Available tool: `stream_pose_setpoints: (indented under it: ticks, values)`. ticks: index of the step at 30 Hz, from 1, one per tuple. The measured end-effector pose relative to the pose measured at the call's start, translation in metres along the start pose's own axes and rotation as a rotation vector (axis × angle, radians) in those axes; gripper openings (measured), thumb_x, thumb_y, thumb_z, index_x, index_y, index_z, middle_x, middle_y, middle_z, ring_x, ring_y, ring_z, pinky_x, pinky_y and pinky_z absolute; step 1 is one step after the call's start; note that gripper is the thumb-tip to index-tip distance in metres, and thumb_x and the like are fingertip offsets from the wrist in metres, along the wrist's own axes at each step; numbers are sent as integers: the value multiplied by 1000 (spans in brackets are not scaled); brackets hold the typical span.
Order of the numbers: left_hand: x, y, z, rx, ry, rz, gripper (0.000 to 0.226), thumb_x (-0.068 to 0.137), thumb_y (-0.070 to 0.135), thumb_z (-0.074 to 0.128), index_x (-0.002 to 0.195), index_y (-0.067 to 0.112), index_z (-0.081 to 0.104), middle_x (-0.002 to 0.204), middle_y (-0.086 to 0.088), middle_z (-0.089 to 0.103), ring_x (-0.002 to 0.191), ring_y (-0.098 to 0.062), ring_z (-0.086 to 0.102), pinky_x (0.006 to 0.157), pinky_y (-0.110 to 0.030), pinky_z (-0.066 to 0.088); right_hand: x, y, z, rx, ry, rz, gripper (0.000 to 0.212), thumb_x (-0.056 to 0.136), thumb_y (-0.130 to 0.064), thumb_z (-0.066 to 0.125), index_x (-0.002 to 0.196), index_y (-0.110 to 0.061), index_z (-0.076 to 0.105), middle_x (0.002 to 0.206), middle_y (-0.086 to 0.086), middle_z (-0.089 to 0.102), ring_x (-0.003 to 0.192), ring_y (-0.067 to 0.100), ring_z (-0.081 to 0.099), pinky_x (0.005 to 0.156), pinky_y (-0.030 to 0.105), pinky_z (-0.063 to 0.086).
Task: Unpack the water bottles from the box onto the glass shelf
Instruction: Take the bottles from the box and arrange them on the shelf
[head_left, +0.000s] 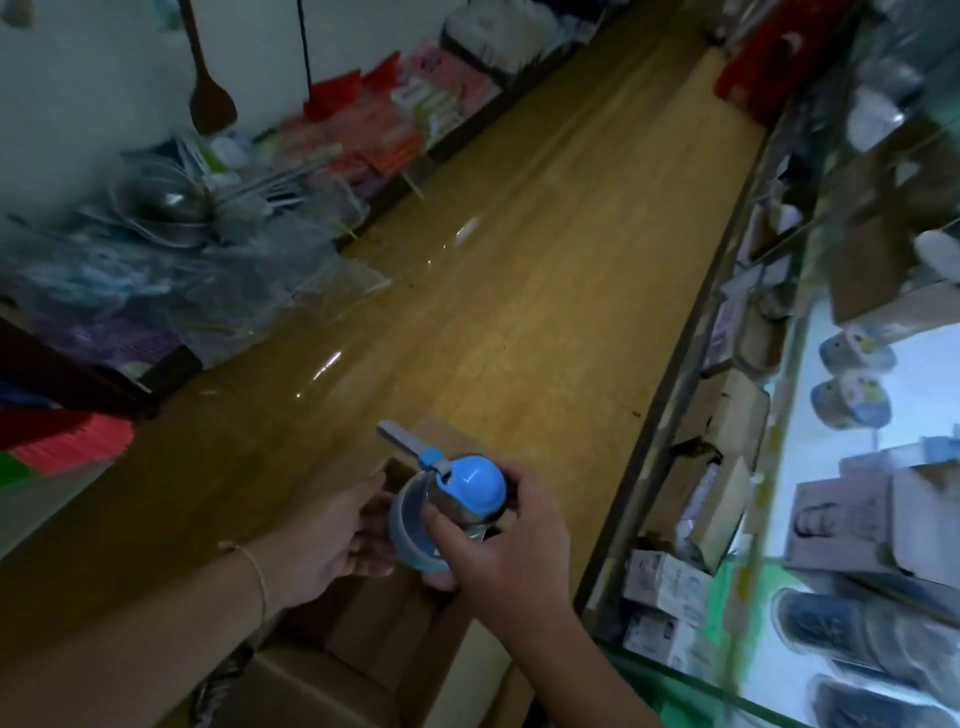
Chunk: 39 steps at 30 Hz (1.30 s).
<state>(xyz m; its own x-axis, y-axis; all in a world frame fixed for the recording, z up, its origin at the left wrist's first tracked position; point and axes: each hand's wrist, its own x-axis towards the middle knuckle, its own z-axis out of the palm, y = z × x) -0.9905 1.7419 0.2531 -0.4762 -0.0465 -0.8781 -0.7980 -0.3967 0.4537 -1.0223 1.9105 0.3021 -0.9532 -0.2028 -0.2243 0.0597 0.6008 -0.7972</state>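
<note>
The right hand (501, 553) curls its fingers and thumb around a blue-lidded water bottle (474, 483), held above the open cardboard box (358, 644) on the floor. The left hand (332, 535) lies against the bottle's side with its fingers fairly straight, apparently touching it, though blur leaves this unsure. The glass shelf (815, 467) on the right carries similar bottles (852, 402).
</note>
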Motion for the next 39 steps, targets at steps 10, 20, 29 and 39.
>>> stream_pose_setpoints:
  ticks: [10, 20, 29, 39]
  values:
    - [-157, 76, 45, 23, -122, 98, 50, 99, 44, 46, 112, -3, 60, 85, -23, 68, 71, -32, 63, 68, -42, 54, -54, -132, -126, -52, 140, -156, 53, 57, -62, 78, 101, -40, 58, 92, -22, 64, 89, -10, 58, 69, 9, 45]
    - [-290, 122, 81, 54, -177, 238, 62, 94, 46, 54, 123, -9, 57, 89, -28, 66, 65, -34, 63, 59, -38, 51, -109, -236, -216, -44, 262, -350, 35, 64, -43, 84, 90, -39, 61, 85, -19, 67, 85, -8, 61, 71, 11, 48]
    - [-361, 141, 91, 164, -285, 307, 61, 91, 42, 56, 114, -14, 62, 93, -31, 65, 73, -37, 62, 64, -41, 51, -149, -278, -248, -109, 377, -423, 39, 65, -49, 83, 94, -32, 62, 82, -16, 65, 82, -2, 60, 68, 16, 49]
    - [-388, 175, 112, 296, -481, 233, 54, 96, 40, 49, 112, -11, 55, 79, -27, 63, 66, -37, 61, 59, -41, 52, -190, -314, -262, -187, 631, -308, 35, 68, -45, 83, 90, -26, 63, 77, -7, 63, 79, 3, 57, 65, 18, 46]
